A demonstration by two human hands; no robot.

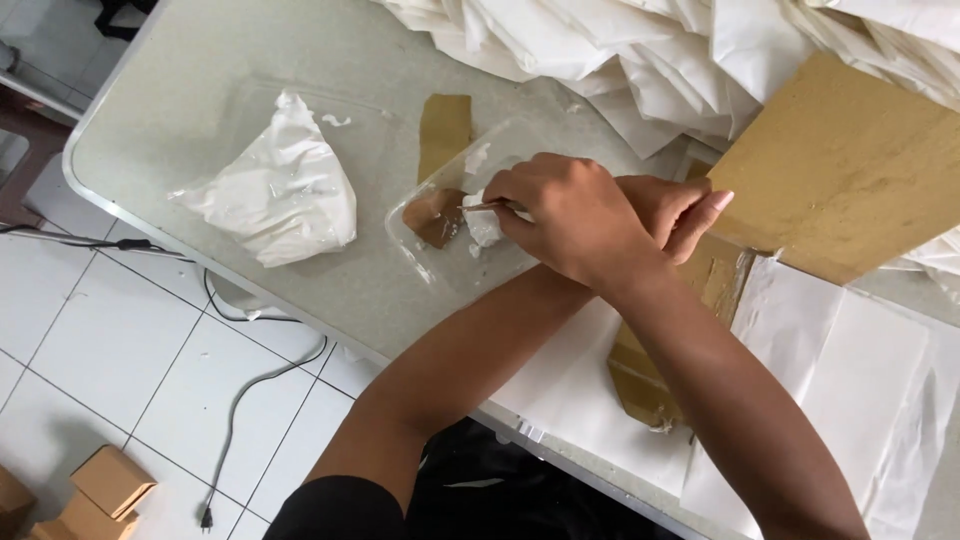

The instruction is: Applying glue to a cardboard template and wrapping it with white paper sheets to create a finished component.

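On the grey table [200, 120], seen from the head camera, the person's forearms cross just inside the near edge. The right hand [560, 215] lies on top, its fingers pinched shut on a thin stick [478, 206] whose tip sits in a lump of white paste [484, 228] inside a clear plastic tray [440, 262]. The left hand [692, 210] is mostly hidden beneath it. Its fingers stretch out close together over a brown card strip [640, 380], and whether they grip anything cannot be told.

As for progress, paste is on the stick, the strip under the arms shows white smears at its near end, and a second brown strip [444, 130] lies bare beyond the tray. A large brown card sheet [850, 170] and flat white sheets [860, 380] wait at the right edge.

Room is tight to the right and along the far edge, where a pile of white paper [620, 50] crowds in. Left of the tray sits a crumpled white bag [280, 195], with bare table around it up to the rounded left corner. The tray is close to the near edge, and a cable [240, 400] trails on the tiled floor below.
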